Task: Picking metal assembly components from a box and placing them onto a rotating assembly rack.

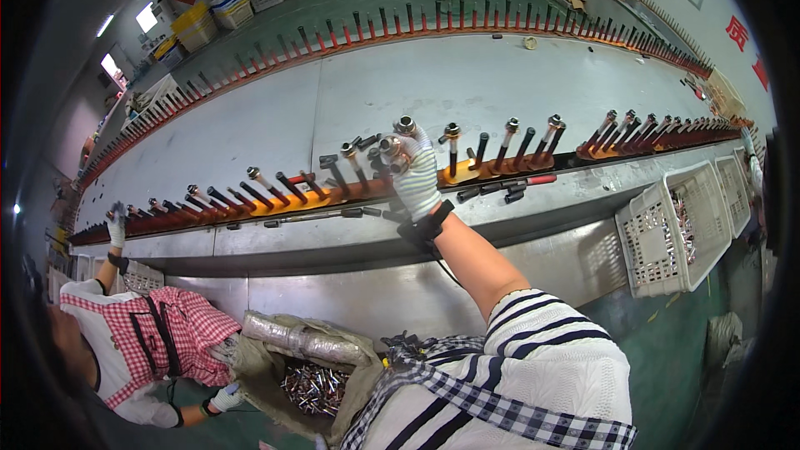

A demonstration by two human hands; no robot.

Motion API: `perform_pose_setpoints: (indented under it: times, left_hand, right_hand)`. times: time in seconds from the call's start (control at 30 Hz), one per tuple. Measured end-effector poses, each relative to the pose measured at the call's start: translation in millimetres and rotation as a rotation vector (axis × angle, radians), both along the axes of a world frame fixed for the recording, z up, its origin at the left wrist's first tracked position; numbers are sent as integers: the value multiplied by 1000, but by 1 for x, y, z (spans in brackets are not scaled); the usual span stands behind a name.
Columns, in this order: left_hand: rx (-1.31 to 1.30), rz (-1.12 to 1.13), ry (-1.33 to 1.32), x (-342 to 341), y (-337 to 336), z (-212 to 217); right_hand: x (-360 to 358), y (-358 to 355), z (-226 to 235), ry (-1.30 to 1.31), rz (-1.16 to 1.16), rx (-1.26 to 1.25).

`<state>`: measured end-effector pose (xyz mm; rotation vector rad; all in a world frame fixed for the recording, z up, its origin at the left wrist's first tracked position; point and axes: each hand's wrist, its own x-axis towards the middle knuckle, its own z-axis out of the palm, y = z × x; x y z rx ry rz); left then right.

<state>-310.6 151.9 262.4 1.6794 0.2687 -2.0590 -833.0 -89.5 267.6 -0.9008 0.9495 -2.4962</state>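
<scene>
My right hand (414,179), in a white striped glove with a black band at the wrist, reaches over the row of pegs along the table edge. Its fingers are curled around shiny metal tubes (390,147) with open ring ends, partly blurred. Another ring-ended tube (406,124) shows at the fingertips. Beside the hand, upright black pegs (335,173) stand on an orange-brown rail (371,191). Some pegs carry similar metal tubes, such as the capped peg (452,131) just to the right. My left hand is out of sight.
Black caps (514,196) and a red-handled rod (542,179) lie on the steel ledge. A sack (367,367) of small metal parts is below. White crates (696,237) stand right. At left, a co-worker in a checked apron (200,325) reaches one gloved hand (117,225) to the pegs.
</scene>
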Motion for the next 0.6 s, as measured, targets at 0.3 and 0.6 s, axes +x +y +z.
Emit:
perform_pose_setpoints:
  times: [0.3, 0.6]
  left_hand:
    - [-235, 109, -263, 12, 18, -24]
    - [-696, 496, -70, 106, 39, -180]
  right_hand:
    - [-4, 65, -3, -233, -355, -36]
    - [-40, 8, -57, -170, 30, -113]
